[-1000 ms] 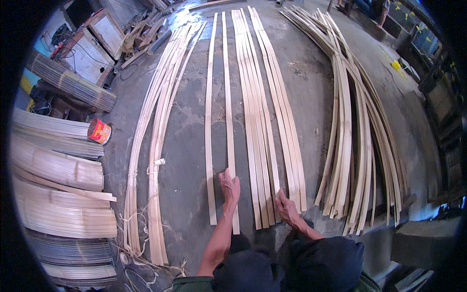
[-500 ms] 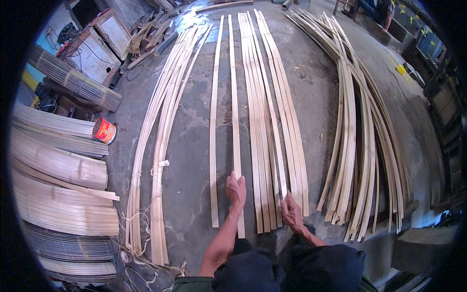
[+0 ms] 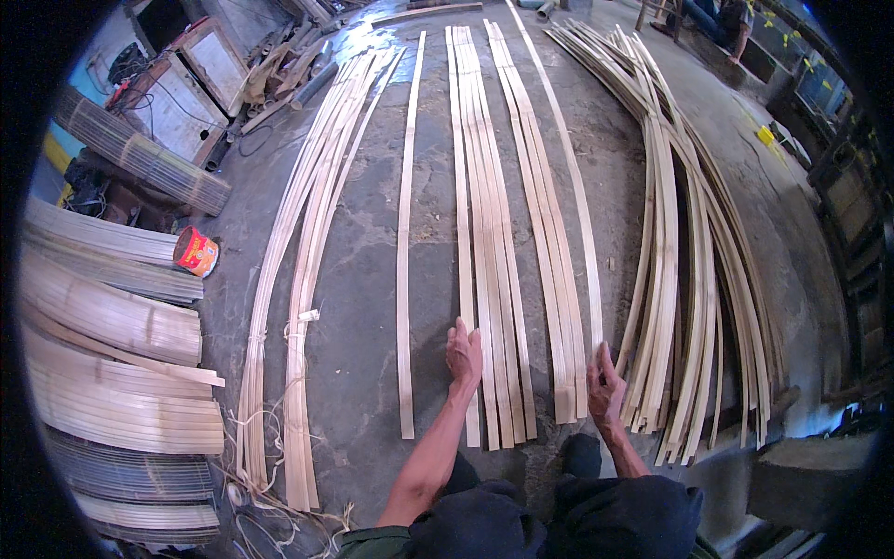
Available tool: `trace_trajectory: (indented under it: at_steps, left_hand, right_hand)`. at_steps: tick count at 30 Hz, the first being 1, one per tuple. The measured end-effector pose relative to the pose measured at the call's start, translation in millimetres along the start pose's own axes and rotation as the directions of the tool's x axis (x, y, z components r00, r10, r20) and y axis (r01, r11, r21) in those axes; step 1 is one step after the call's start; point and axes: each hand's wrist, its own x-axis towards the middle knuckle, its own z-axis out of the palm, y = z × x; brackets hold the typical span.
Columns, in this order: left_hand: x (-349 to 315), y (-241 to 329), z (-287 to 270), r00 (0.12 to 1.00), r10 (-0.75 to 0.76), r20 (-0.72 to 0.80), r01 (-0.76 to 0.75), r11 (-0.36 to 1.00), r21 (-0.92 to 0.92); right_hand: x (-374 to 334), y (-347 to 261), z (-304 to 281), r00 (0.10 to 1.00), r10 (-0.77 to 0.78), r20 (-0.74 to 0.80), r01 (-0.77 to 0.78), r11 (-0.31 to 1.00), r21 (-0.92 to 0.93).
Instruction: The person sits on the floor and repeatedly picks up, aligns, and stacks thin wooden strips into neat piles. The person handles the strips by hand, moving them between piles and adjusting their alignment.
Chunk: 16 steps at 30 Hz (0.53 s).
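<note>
My left hand [image 3: 464, 354] grips the near part of a long pale bamboo strip [image 3: 462, 224], its fingers closed. That strip lies alongside the left edge of a flat row of several strips [image 3: 494, 233]. Over to the right, my right hand [image 3: 606, 387] pinches the near end of another bamboo strip [image 3: 583, 210], which stretches away from me and bows slightly. Between this strip and the middle row lies a narrower group of strips [image 3: 542, 214]. A single strip [image 3: 406, 242] rests on the floor left of my left hand.
Tied bundles of strips [image 3: 303, 401] lie on the left, and a large loose pile [image 3: 680, 279] on the right. Slatted bamboo mats [image 3: 121, 401] and a red tub [image 3: 196, 252] line the far left. A person [image 3: 722, 23] sits at the back right.
My left hand has moved right, bringing its strip up beside the middle row. My right hand has also gone right, carrying its strip from between the two groups to their right side.
</note>
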Motion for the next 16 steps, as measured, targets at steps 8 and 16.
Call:
trace_trajectory:
  at_steps: [8,16]
  left_hand:
    - [7,5,-6,0.996,-0.068,0.062,0.064,0.996,0.066]
    - [6,11,5,0.982,-0.118,0.147,0.104,0.989,0.101]
  right_hand:
    - [-2,12,6,0.984,0.175,0.021,-0.175,0.985,-0.002]
    - [6,46,-4,0.994,0.108,-0.033,-0.112,0.982,-0.153]
